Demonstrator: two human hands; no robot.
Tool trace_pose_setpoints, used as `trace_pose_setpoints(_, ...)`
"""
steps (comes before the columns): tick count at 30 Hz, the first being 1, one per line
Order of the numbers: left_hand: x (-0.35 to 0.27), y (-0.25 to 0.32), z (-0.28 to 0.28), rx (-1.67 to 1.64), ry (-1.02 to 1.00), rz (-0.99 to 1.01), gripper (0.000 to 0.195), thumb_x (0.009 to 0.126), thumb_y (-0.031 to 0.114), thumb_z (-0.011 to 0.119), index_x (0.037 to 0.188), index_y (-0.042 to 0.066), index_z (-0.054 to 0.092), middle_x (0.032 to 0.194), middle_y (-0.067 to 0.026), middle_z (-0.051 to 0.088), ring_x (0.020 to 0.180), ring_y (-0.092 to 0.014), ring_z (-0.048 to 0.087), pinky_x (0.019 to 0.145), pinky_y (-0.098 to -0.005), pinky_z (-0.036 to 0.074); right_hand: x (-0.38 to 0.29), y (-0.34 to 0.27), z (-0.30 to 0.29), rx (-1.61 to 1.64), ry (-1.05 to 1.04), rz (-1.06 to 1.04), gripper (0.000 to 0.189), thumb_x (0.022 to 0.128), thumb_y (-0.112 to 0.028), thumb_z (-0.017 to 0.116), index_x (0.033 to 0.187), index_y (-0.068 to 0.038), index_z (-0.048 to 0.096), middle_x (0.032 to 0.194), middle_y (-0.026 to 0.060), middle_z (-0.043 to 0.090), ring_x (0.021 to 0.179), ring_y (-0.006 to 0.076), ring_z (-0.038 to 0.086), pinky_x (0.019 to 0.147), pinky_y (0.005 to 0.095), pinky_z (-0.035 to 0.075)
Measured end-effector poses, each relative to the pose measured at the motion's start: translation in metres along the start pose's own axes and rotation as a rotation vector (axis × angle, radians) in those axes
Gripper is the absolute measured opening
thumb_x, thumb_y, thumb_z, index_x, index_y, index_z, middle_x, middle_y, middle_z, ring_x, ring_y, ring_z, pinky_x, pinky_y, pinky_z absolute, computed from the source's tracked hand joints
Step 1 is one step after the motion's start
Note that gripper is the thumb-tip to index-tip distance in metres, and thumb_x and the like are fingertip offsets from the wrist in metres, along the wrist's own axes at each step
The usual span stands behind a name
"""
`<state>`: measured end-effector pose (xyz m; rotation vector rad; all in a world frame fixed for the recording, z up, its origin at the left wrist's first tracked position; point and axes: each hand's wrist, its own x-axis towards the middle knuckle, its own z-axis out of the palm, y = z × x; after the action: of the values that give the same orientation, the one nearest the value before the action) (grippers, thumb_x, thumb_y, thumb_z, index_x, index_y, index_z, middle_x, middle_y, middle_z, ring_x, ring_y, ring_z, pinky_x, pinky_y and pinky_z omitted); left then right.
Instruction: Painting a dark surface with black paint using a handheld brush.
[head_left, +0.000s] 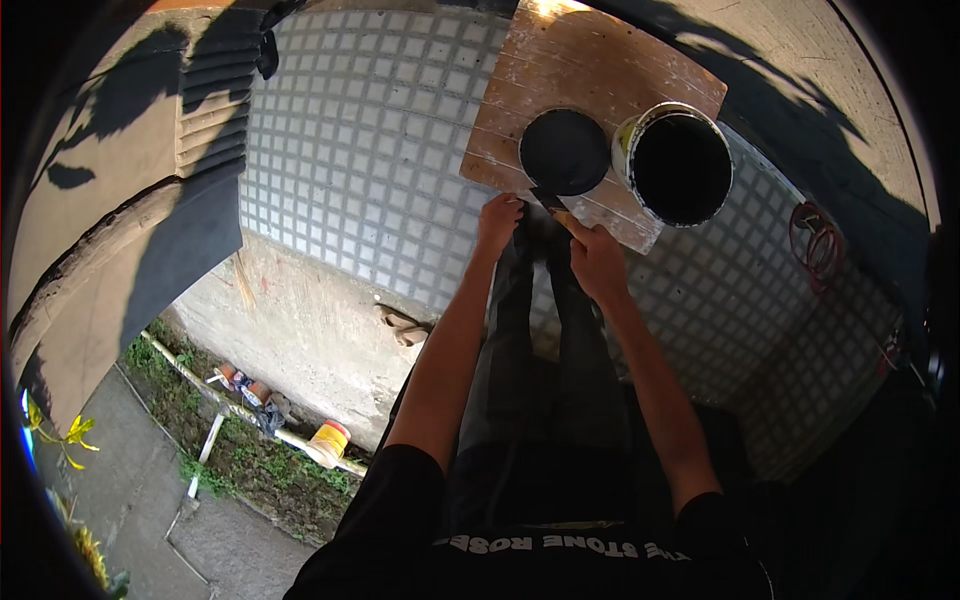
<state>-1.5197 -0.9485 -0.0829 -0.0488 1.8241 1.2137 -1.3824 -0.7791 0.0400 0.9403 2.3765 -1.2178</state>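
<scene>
My right hand (598, 262) is closed around the wooden handle of a paintbrush (559, 208), whose dark bristles point up and left, near the lower rim of a round black disc, perhaps a lid (565, 152). That disc lies on a worn brown wooden board (581, 56). Beside it, to the right, stands a white bucket (625, 146) whose inside looks black. My left hand (500, 223) is at the board's lower left edge with its fingers curled; whether it holds something small there cannot be told.
Tiled floor (352, 150) surrounds the board. A coiled reddish hose or cable (816, 247) lies at the right. A pair of sandals (403, 326) rests on the concrete at lower left, and a yellow and red container (330, 441) stands near a pale pole (247, 412).
</scene>
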Motion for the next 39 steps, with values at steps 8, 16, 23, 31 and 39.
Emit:
trace_pose_setpoints(8, 0.063, 0.035, 0.0, 0.144, 0.101, -0.093, 0.028, 0.095, 0.018, 0.063, 0.112, -0.002, 0.071, 0.091, -0.0099, 0.073, 0.08, -0.016, 0.071, 0.066, -0.0284, 0.058, 0.017, -0.001, 0.026, -0.102, 0.064, 0.021, 0.042, 0.093, -0.012, 0.059, 0.133, -0.02, 0.065, 0.093, 0.0159, 0.06, 0.081, 0.0363, 0.068, 0.069, 0.0484, 0.055)
trace_pose_setpoints(16, 0.071, 0.015, 0.008, 0.09, 0.203, -0.012, 0.016, 0.082, 0.008, 0.071, 0.095, -0.001, 0.075, 0.078, -0.017, 0.073, 0.07, -0.024, 0.072, 0.065, -0.0353, 0.055, 0.014, 0.003, 0.02, -0.082, 0.109, 0.103, 0.04, 0.093, -0.01, 0.059, 0.131, -0.017, 0.067, 0.09, 0.0173, 0.062, 0.081, 0.0371, 0.068, 0.07, 0.0491, 0.055)
trace_pose_setpoints(23, 0.072, 0.004, 0.01, 0.228, 0.221, 0.044, 0.016, 0.08, 0.005, 0.071, 0.093, -0.003, 0.074, 0.079, -0.017, 0.074, 0.073, -0.025, 0.073, 0.067, -0.0351, 0.056, 0.002, -0.005, -0.011, -0.147, 0.164, 0.198, 0.037, 0.094, -0.008, 0.058, 0.13, -0.011, 0.067, 0.095, 0.0209, 0.064, 0.08, 0.0385, 0.07, 0.069, 0.0485, 0.056)
trace_pose_setpoints(31, 0.057, 0.025, 0.016, -0.117, 0.139, -0.088, 0.014, 0.086, 0.001, 0.065, 0.092, -0.009, 0.072, 0.079, -0.0143, 0.074, 0.071, -0.019, 0.073, 0.064, -0.0295, 0.058, 0.016, -0.022, 0.012, -0.305, 0.087, 0.17, 0.048, 0.088, -0.005, 0.063, 0.135, -0.007, 0.056, 0.103, 0.0221, 0.06, 0.08, 0.0438, 0.07, 0.069, 0.0475, 0.06)
trace_pose_setpoints(39, 0.055, 0.03, 0.014, -0.136, 0.112, -0.15, 0.016, 0.087, 0.002, 0.063, 0.094, -0.009, 0.073, 0.08, -0.0136, 0.074, 0.071, -0.018, 0.072, 0.064, -0.0279, 0.058, 0.027, -0.036, 0.042, -0.225, 0.077, 0.168, 0.051, 0.086, -0.002, 0.064, 0.135, -0.003, 0.052, 0.105, 0.0265, 0.059, 0.083, 0.0467, 0.07, 0.069, 0.0474, 0.061)
